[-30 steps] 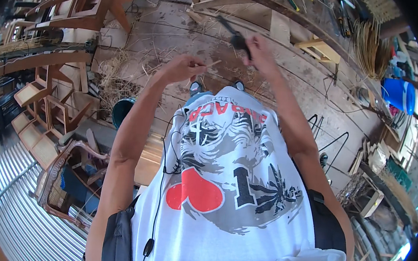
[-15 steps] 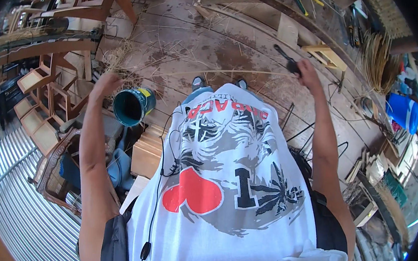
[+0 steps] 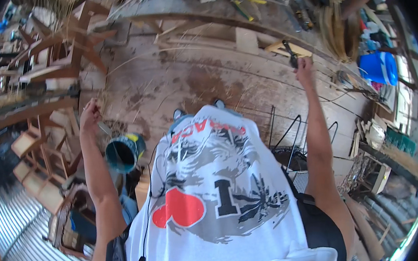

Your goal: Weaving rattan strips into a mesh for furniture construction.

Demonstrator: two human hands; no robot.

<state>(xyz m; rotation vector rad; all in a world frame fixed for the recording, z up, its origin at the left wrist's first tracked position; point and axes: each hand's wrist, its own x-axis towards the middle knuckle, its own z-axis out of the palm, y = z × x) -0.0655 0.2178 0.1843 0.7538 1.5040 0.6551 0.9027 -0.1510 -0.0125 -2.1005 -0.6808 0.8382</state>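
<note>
A thin pale cane strand (image 3: 140, 56) arcs across the plank floor (image 3: 214, 80), running from ten o'clock toward one o'clock. Left hand (image 3: 90, 114), at nine o'clock, is closed around its lower end, fingers curled together. Right hand (image 3: 304, 67), at one o'clock, fingers clenched on a dark-handled tool (image 3: 291, 54). A teal bucket (image 3: 124, 151) stands just beside the left forearm. Wooden chair frames (image 3: 49, 60) are stacked at ten o'clock.

A blue plastic barrel (image 3: 379, 66) stands at the far right. Wooden chair frames (image 3: 54, 60) are stacked along the left. Pliers with yellow handles (image 3: 245, 4) lie among tools at the top, beside a bundle of cane (image 3: 335, 27). Corrugated metal sheet (image 3: 19, 223) lies lower left.
</note>
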